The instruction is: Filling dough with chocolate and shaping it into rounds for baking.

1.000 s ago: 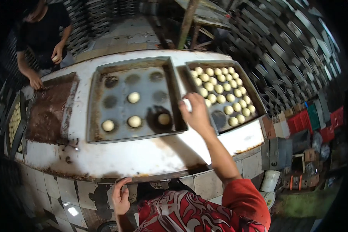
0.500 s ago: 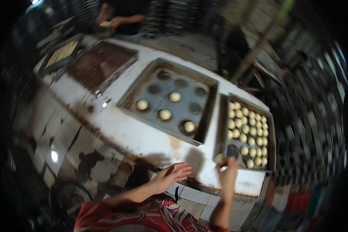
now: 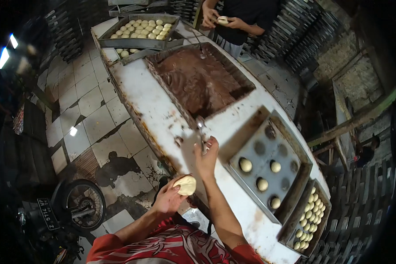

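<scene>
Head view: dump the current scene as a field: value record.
left hand: holds flattened dough piece
right hand: at metal spoon handle; hold unclear
beyond spoon: brown paste
tray right of right hand: four dough balls
rightmost tray: many smaller-looking balls
surface: white table
co-worker: across table, holding pale dough

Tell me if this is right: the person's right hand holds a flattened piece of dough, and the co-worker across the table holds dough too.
Wrong hand: the head view shows the flattened piece of dough in the left hand. The co-worker across the table holds dough too.
</scene>
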`<act>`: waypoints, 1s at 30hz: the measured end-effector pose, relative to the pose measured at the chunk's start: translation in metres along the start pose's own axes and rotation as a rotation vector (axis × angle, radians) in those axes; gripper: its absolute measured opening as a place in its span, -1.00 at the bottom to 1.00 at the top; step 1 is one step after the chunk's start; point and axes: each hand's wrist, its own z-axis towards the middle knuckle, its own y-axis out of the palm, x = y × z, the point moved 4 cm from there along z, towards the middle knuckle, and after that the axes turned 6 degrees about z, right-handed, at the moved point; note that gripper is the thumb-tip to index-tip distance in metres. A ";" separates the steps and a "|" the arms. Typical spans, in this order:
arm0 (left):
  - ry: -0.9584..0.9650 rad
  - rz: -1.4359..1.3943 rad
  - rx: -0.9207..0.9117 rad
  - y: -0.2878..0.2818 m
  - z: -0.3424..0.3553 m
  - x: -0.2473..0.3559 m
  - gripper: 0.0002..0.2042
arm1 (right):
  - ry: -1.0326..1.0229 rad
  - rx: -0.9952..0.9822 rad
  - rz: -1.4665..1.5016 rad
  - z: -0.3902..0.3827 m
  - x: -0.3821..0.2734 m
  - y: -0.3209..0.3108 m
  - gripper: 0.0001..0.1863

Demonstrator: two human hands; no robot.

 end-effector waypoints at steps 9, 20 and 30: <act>-0.169 0.910 -0.012 0.011 0.098 0.067 -0.19 | -0.032 -0.099 -0.272 0.050 -0.067 0.045 -0.78; -0.282 -0.037 0.256 -0.036 0.121 0.102 -0.61 | -0.483 -1.267 -1.097 0.154 -0.070 0.068 -0.87; -0.120 -0.355 0.058 0.011 0.142 0.131 -0.66 | -0.481 -0.391 -0.377 0.056 -0.062 -0.007 -0.88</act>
